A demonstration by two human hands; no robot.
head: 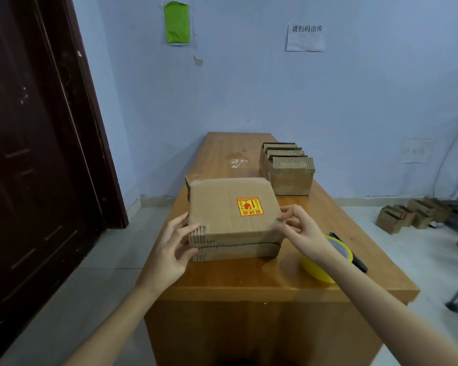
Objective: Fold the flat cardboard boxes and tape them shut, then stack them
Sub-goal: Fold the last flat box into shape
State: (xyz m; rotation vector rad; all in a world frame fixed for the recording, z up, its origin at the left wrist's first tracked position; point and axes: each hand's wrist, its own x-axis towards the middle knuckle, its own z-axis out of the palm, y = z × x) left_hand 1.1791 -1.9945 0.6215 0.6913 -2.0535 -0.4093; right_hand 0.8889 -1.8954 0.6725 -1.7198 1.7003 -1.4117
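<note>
Left hand (169,249): I see its fingers spread straight against the left end of the top box (232,207), pressing, not curled round it.
Right hand (300,228): fingertips pinch that box's near right corner.
Top box: lies flat on a second box (236,252) (red-and-yellow sticker up), near the front of the table (222,281).
Tape roll (320,262): yellow, just right of the boxes, under my right wrist.
Folded boxes (287,167): far right of the table.

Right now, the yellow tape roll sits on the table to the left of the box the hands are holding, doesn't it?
Not quite: the head view shows the yellow tape roll on the table to the right of the box, partly behind the right hand. The left hand touches the box's other side.
</note>
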